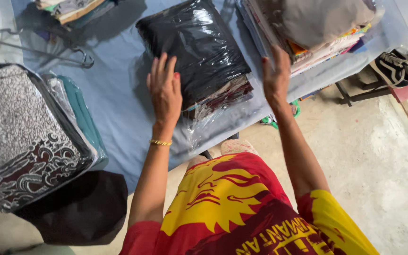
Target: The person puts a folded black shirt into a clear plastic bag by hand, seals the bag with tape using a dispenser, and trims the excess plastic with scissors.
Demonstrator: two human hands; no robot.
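The left hand (165, 92) lies flat, fingers spread and grasping nothing, its fingertips on the left edge of a black bundle of folded cloth (197, 49) wrapped in clear plastic. The right hand (276, 75) is raised just beside the bundle's right edge, palm inward and fingers loose, holding nothing. The bundle lies between the two hands on a counter (114, 89) covered in blue cloth. A stack of folded cloth (317, 28) sits to the right, a patterned black-and-white package (22, 137) lies to the left, and wire hangers (38, 49) rest further back.
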